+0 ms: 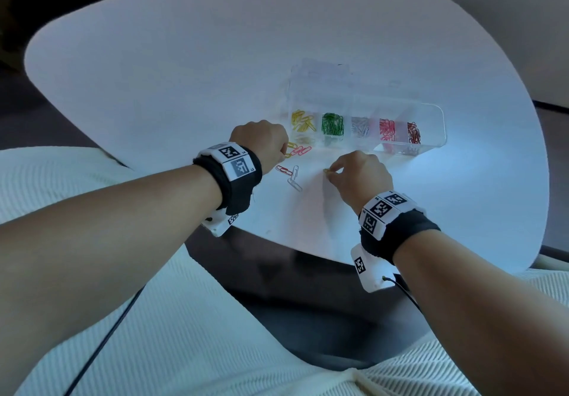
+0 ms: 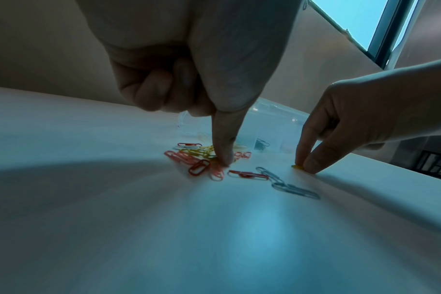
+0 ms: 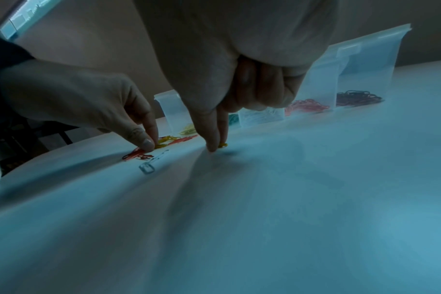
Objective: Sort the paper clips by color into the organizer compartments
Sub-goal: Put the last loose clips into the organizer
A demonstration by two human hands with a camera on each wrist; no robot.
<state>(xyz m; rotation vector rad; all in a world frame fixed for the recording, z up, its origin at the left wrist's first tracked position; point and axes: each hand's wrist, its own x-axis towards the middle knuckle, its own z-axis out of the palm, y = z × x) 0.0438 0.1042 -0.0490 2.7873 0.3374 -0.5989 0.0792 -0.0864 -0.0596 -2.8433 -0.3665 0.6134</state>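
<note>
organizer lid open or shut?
Open. The organizer has its clear lid standing up behind the compartments, and the sorted clips lie uncovered.

White bench (image 1: 184, 72); clear organizer (image 1: 431, 112) showing yellow (image 1: 302, 121), green (image 1: 332, 124), silver (image 1: 360, 126), pink (image 1: 386, 129) and dark red clips (image 1: 413, 133). Black wristbands (image 1: 243, 180) carry black-and-white checked tags.

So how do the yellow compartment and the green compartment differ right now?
The yellow compartment sits at the organizer's left end; the green compartment is next to it on the right. The yellow clips lie loose and spread apart, while the green ones are bunched in a dense pile. Both hold one colour only and share the same clear plastic walls.
</note>
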